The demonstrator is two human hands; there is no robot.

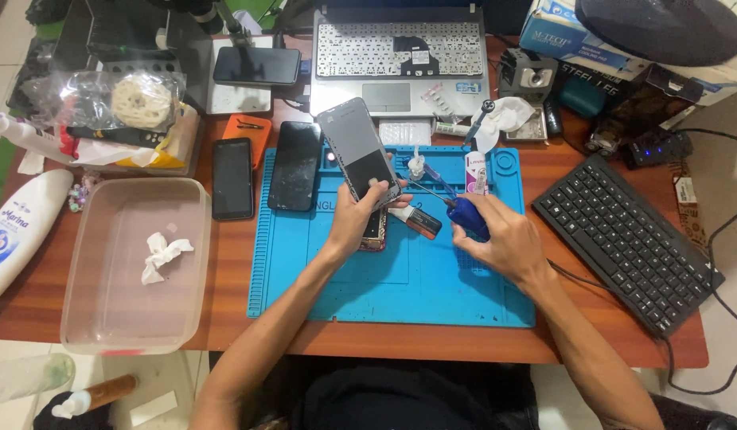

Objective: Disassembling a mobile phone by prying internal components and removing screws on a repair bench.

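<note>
My left hand [356, 216] grips a smartphone whose screen panel [357, 150] is lifted up and tilted away from the phone body [375, 232], which rests on the blue repair mat [400, 271]. My right hand [500, 239] holds a blue-handled screwdriver [462, 213] with its thin tip pointing left toward the phone. A small black and orange part [420, 220] lies on the mat between my hands.
Two dark phones [233, 178] [295, 166] lie left of the mat, next to a clear plastic tub [134, 263] holding crumpled tissue. A laptop [399, 60] stands behind, a black keyboard [627, 243] at right. Small glue bottles [475, 173] stand on the mat's far edge.
</note>
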